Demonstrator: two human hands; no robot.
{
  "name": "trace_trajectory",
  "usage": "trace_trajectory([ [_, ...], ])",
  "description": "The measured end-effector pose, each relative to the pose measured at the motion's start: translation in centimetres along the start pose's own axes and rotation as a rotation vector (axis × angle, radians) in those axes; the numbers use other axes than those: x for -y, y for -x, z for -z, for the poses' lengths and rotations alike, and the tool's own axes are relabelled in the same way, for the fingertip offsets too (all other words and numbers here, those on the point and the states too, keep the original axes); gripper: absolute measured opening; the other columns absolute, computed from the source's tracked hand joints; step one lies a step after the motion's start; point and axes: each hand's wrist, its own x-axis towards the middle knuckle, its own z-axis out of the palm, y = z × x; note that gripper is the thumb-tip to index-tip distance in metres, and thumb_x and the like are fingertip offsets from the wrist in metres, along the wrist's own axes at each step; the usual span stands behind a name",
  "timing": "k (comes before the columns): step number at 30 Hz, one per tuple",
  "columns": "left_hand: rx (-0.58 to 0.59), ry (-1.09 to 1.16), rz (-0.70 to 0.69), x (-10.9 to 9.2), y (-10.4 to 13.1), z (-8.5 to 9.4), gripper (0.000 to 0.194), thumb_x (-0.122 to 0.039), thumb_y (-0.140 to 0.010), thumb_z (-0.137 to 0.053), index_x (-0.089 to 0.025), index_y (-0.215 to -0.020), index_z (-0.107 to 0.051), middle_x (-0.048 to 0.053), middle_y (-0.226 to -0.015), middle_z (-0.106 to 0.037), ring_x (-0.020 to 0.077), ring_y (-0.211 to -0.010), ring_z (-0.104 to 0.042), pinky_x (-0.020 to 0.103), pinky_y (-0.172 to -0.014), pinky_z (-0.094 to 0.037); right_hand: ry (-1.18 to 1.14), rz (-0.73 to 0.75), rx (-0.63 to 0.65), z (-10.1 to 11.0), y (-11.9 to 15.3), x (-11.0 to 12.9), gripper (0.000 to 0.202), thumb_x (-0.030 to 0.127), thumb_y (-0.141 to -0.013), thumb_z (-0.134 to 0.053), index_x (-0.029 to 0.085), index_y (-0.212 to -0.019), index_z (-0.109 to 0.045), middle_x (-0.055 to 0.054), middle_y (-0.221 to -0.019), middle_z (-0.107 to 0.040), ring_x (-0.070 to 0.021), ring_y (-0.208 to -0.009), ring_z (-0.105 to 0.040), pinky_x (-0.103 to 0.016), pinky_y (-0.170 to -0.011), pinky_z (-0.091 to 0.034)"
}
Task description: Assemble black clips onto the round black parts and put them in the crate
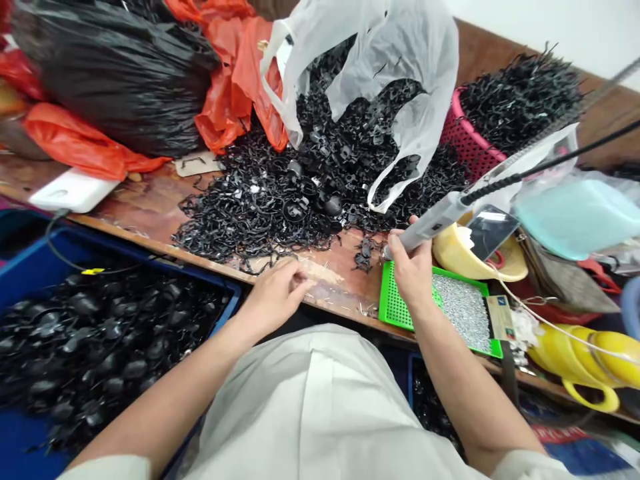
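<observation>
My right hand (414,263) is wrapped round a grey electric screwdriver (430,223), whose tip points left and down over the edge of a green tray (390,293). Small silvery screws (463,310) fill the tray's right part. My left hand (280,290) is at the table's front edge with its thumb and fingertips together; anything between them is too small to make out. Beyond both hands, a heap of small black plastic parts (280,200) covers the wooden table (150,207). A small black piece (366,253) lies just left of the screwdriver tip.
A white plastic bag (420,40) lies over the heap. A pink basket (463,133) holds black strips. A blue crate (30,440) of black parts is at lower left. On the right are a yellow bowl (450,253) with a phone (490,230) and a yellow mug (575,360).
</observation>
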Motion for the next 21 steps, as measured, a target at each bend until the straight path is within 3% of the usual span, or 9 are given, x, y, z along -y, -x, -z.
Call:
trace_trajectory([
  [2, -0.091, -0.172, -0.044, -1.1, -2.6, -2.0, 0.01, -0.029, -0.085, -0.057, -0.02, -0.088, -0.061, 0.009, -0.094, -0.063, 0.0256, -0.092, -0.058, 0.037, -0.083, -0.043, 0.048, 0.013, 0.018, 0.7, 0.2, -0.1, 0.047, 0.04, -0.079, -0.07, 0.022, -0.118, -0.052, -0.005, -0.11, -0.064, -0.0148, -0.096, -0.061, -0.032, -0.087, -0.05],
  [5, -0.154, -0.379, -0.031, -1.9, -4.6, -4.4, 0.008, -0.021, -0.085, -0.055, -0.018, -0.09, -0.06, 0.012, -0.097, -0.06, 0.0282, -0.096, -0.055, 0.041, -0.086, -0.042, 0.043, 0.018, -0.006, 1.8, 0.9, 0.2, 0.048, 0.041, -0.083, -0.066, 0.023, -0.124, -0.05, -0.007, -0.115, -0.061, -0.0173, -0.103, -0.06, -0.036, -0.091, -0.05],
  [9, -0.146, -0.386, -0.047, -1.8, -4.9, -5.0, 0.007, -0.017, -0.085, -0.052, -0.017, -0.088, -0.059, 0.012, -0.096, -0.059, 0.0276, -0.094, -0.055, 0.041, -0.084, -0.042, 0.045, 0.014, -0.087, 2.2, 3.3, 1.5, 0.038, 0.038, -0.088, -0.061, 0.022, -0.122, -0.056, -0.007, -0.106, -0.063, -0.0168, -0.097, -0.062, -0.036, -0.091, -0.05],
  [12, -0.17, -0.123, -0.072, -1.9, -4.6, -4.3, 0.007, -0.019, -0.088, -0.05, -0.018, -0.083, -0.055, 0.009, -0.09, -0.059, 0.0243, -0.09, -0.055, 0.038, -0.081, -0.043, -0.045, -0.118, 0.059, 0.9, 5.3, 2.2, 0.03, 0.038, -0.089, -0.061, 0.022, -0.114, -0.06, -0.005, -0.099, -0.065, -0.0145, -0.083, -0.062, -0.031, -0.079, -0.054],
  [16, -0.139, 0.514, -0.037, -3.1, -3.7, -4.3, 0.014, -0.032, -0.092, -0.048, -0.02, -0.085, -0.051, 0.002, -0.08, -0.058, 0.0155, -0.074, -0.056, 0.029, -0.069, -0.046, -0.23, -0.369, 0.351, -2.5, 6.6, 2.2, 0.028, 0.039, -0.085, -0.066, 0.02, -0.105, -0.062, -0.002, -0.086, -0.065, -0.0118, -0.07, -0.06, -0.025, -0.063, -0.053],
  [19, -0.082, 0.777, 0.028, -3.7, -3.1, -4.7, 0.018, -0.037, -0.092, -0.049, -0.02, -0.084, -0.049, -0.002, -0.073, -0.057, 0.0128, -0.065, -0.055, 0.026, -0.063, -0.046, -0.305, -0.443, 0.427, -4.4, 6.5, 1.8, 0.025, 0.04, -0.084, -0.067, 0.018, -0.093, -0.062, 0.003, -0.066, -0.06, -0.0086, -0.056, -0.055, -0.022, -0.056, -0.049],
  [21, -0.062, 0.783, 0.05, -3.2, -3.3, -4.0, 0.019, -0.038, -0.09, -0.051, -0.02, -0.083, -0.05, -0.002, -0.071, -0.057, 0.0126, -0.063, -0.055, 0.025, -0.061, -0.045, -0.306, -0.435, 0.418, -5.1, 6.5, 1.5, 0.024, 0.041, -0.085, -0.066, 0.018, -0.089, -0.061, 0.004, -0.062, -0.057, -0.0082, -0.053, -0.054, -0.021, -0.055, -0.048],
])
